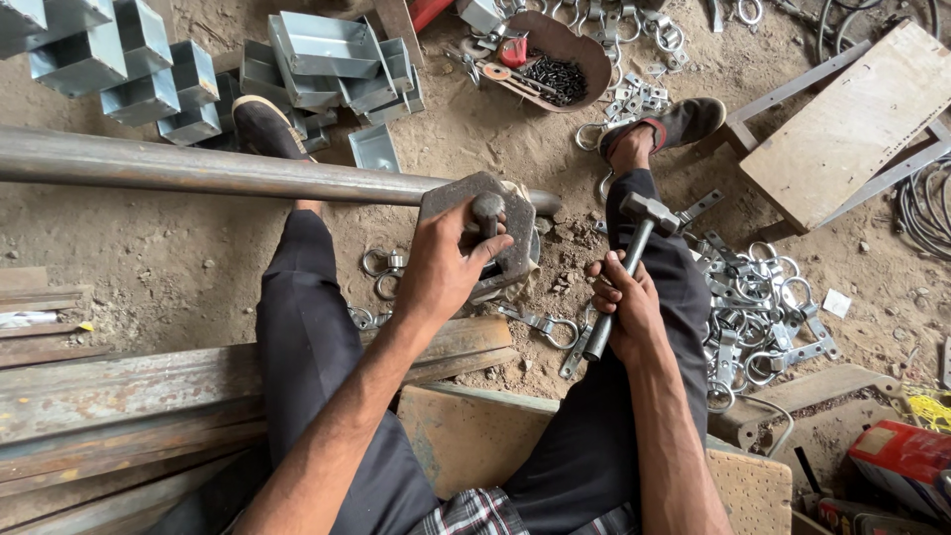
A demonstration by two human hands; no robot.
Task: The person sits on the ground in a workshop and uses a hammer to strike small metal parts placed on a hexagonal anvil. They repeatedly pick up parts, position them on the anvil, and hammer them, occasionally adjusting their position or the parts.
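Dirt floor (178, 267) surrounds the work. Left hand (446, 267) fingers clamp an upright punch (487, 213) on the steel block (515, 228); right hand (624, 312) fingers grip the hammer (634, 248), head raised just right of the punch.

Steel hammer (634, 260), handle running down toward 7 o'clock w/ head up at 1 o'clock, sits over the right thigh, while a short dark punch (487, 213) w/ rounded top stands upright on a worn metal block (495, 230) at 9 o'clock from it.
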